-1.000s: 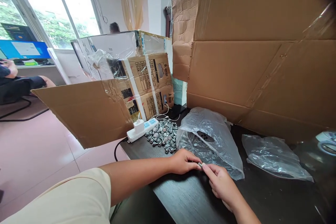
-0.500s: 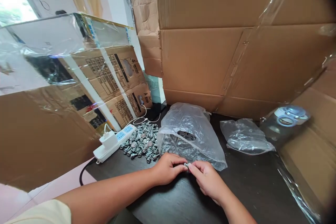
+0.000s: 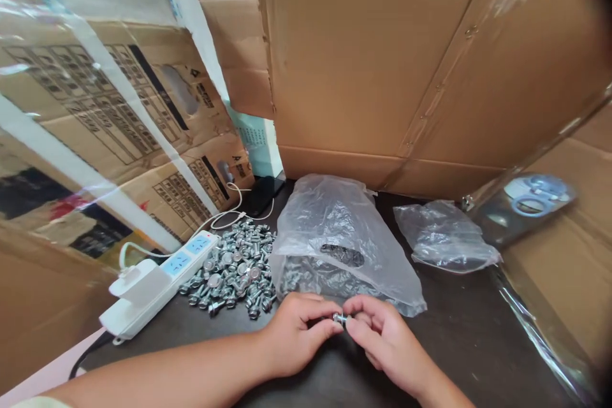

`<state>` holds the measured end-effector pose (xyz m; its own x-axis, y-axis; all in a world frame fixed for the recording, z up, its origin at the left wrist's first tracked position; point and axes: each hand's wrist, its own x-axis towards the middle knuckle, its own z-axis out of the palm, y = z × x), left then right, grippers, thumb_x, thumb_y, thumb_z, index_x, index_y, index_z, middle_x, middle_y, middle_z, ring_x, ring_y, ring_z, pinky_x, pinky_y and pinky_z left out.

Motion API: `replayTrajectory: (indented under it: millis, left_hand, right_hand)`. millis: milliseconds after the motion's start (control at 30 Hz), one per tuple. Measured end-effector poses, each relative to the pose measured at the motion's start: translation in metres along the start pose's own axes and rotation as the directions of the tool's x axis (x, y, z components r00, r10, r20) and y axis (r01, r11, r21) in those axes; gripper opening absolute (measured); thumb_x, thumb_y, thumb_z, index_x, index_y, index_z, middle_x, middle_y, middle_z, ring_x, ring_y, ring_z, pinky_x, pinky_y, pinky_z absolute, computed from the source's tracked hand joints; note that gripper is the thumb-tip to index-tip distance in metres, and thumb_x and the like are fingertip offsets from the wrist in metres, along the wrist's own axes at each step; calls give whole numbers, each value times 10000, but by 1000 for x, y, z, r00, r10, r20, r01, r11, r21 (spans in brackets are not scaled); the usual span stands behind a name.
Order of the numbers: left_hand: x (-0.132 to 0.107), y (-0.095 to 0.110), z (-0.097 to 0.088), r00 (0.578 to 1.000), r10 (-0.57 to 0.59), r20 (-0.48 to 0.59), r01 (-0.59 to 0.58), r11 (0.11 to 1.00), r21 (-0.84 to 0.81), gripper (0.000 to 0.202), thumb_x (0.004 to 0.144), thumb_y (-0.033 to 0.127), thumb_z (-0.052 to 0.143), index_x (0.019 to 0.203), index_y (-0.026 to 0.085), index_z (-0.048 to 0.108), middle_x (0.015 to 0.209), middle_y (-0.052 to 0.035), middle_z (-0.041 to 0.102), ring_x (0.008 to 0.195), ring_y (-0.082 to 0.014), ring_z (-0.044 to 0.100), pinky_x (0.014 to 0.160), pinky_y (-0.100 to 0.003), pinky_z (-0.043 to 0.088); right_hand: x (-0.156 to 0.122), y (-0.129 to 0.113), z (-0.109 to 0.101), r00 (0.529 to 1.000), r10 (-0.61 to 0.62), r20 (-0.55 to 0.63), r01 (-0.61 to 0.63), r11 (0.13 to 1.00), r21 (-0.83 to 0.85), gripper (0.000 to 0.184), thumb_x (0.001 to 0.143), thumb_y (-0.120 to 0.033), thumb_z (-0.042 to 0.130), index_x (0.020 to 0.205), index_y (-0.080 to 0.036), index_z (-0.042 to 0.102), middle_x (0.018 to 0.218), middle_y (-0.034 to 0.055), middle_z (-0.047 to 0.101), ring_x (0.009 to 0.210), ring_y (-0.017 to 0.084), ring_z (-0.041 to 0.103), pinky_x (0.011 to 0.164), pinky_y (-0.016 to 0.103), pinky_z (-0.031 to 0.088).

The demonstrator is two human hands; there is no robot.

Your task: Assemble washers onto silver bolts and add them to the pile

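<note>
Between my two hands is a small silvery bolt (image 3: pixel 340 318), held just above the dark table in front of the plastic bag. My left hand (image 3: pixel 301 335) pinches one end of it between thumb and forefinger. The thumb and fingers of my right hand (image 3: pixel 382 339) are closed on the other end. Part of the bolt is covered by the fingertips. Left of the bag lies a heap of similar bolts (image 3: pixel 239 268). The translucent plastic bag (image 3: pixel 329 217) has a cut-out handle hole, and more metal pieces show dimly through its near side.
A white power strip (image 3: pixel 157 287) with a charger plugged in stands left of the bolts. A black phone (image 3: pixel 264 195) lies behind them on a white cable. At right are a flat clear bag (image 3: pixel 444 236) and a roll of tape (image 3: pixel 528 204). Cardboard walls (image 3: pixel 358 76) enclose the table.
The camera view has moved closer and tilted down, so the table things look larger. Both hands still hold the bolt, of which more shows between the fingertips now.
</note>
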<state>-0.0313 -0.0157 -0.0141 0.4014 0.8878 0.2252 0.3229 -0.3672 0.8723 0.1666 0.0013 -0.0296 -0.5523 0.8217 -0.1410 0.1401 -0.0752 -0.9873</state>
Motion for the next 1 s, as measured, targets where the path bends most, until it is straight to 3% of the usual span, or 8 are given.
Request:
replayTrajectory:
  millis: [233, 467, 700, 833, 1000]
  left_hand:
    - [2, 3, -3, 995, -96, 29, 99, 983, -155, 174, 899, 219, 595, 941, 210, 764, 842, -18, 740, 780, -145, 668, 753, -227, 491]
    - [4, -1, -3, 990, -134, 54, 140, 978, -151, 191, 903, 282, 601, 823, 206, 757, 832, -6, 744, 774, -147, 683, 736, -212, 517]
    - [5, -1, -3, 993, -120, 19, 122, 981, -153, 151, 898, 245, 614, 862, 226, 759, 821, 26, 740, 775, -124, 688, 743, -185, 510]
    - [5, -2, -2, 993, -113, 25, 115, 979, -167, 151, 901, 232, 613, 863, 232, 759, 828, 36, 742, 796, -115, 691, 768, -172, 507]
    - [5, -3, -2, 989, -151, 2, 148, 969, -198, 135, 886, 239, 634, 861, 230, 766, 839, 28, 751, 812, -131, 697, 775, -184, 519]
  right_hand:
    - [-5, -7, 11, 994, -84, -72, 93, 985, 145, 378, 858, -401, 673, 1128, -165, 553, 779, -2, 520, 548, 70, 465, 491, 188, 403]
    - [-9, -5, 11, 971, -166, -173, 180, 981, 69, 163, 887, -276, 627, 999, -160, 603, 699, 5, 585, 549, 97, 565, 519, 211, 477]
    - [-8, -5, 12, 979, -95, -178, 109, 991, 71, 239, 896, -366, 629, 969, -138, 640, 680, 2, 598, 494, 89, 571, 492, 216, 510]
    - [-6, -8, 9, 985, -76, -153, 70, 997, -43, 256, 930, -373, 578, 900, -131, 655, 651, -1, 582, 502, 86, 566, 502, 204, 497]
    - [-6, -7, 6, 976, -148, -160, 138, 988, -69, 236, 912, -338, 605, 1049, -149, 634, 708, 6, 601, 546, 96, 595, 530, 205, 509]
